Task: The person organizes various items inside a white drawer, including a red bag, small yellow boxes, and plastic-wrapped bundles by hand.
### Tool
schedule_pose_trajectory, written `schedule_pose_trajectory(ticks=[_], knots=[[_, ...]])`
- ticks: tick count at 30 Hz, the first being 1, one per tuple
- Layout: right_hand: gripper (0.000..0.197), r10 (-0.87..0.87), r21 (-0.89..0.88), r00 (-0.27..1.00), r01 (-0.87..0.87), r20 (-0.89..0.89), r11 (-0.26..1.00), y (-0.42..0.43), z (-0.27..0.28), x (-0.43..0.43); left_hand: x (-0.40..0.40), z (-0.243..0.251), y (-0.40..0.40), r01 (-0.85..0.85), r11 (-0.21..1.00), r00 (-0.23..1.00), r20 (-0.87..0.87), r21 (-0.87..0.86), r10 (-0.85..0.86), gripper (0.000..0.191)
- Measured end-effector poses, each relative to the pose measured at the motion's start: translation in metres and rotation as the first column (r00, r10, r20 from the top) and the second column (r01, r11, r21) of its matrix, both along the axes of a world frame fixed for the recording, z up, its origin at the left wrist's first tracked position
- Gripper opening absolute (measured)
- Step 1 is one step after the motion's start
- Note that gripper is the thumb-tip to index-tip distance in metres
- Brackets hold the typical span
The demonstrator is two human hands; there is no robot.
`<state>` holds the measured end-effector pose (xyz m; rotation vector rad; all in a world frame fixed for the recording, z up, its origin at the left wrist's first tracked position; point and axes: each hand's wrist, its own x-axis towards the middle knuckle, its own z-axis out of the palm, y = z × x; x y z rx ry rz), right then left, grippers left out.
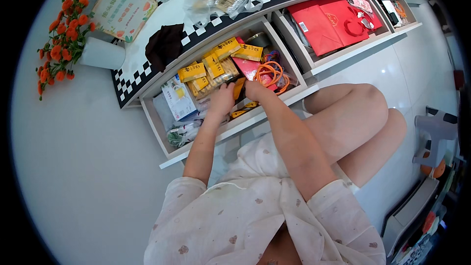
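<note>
Both of my hands reach into an open drawer (235, 129). A yellow packet (239, 87) stands tilted between them, with the fingers of my left hand (222, 99) gripping its left edge. Close against the packet's other side is my right hand (254, 90), its fingers curled and partly hidden. Several more yellow packets (192, 71) lie on a clear-wrapped bundle (224, 75) behind my hands. Beneath my wrists, near the drawer's front, lies another yellow packet (244, 109). Orange cord (272, 75) is coiled over a red box (250, 68) to the right.
A white-and-blue box (179, 97) and plastic-wrapped items (184, 132) fill the drawer's left side. A second open drawer holds a red paper bag (331, 25). On the checkered-edge top rest dark cloth (164, 46), a plastic bag (224, 0) and a white vase (103, 53) of orange flowers.
</note>
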<state>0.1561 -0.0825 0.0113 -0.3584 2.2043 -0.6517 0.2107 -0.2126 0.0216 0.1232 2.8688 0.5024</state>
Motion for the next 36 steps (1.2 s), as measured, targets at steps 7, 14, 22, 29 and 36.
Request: schedule_pose_trajectory(ticks=[7, 14, 22, 29, 36], knots=[[0.020, 0.175, 0.195, 0.976, -0.149, -0.127, 0.970, 0.000, -0.007, 0.002, -0.003, -0.041, 0.013, 0.389, 0.919, 0.859, 0.382, -0.056, -0.340, 0.030], [0.026, 0.413, 0.229, 0.908, -0.387, -0.074, 0.893, -0.011, 0.006, 0.012, -0.018, -0.059, -0.014, 0.304, 0.915, 0.685, 0.607, 0.265, -0.403, 0.030], [0.029, 0.445, 0.216, 0.893, -0.448, 0.065, 0.867, -0.014, -0.005, 0.010, -0.094, 0.018, 0.020, 0.175, 0.966, 0.929, -0.356, 0.191, -0.097, 0.023], [0.030, 0.438, 0.159, 0.892, -0.451, 0.113, 0.878, -0.015, 0.007, 0.015, -0.137, 0.002, 0.043, 0.460, 0.839, 0.818, -0.230, -0.291, -0.528, 0.041], [0.030, 0.432, 0.232, 0.895, -0.445, 0.108, 0.865, -0.011, 0.011, 0.016, -0.116, 0.027, 0.032, 0.289, 0.950, 0.926, -0.286, 0.119, -0.246, 0.047]])
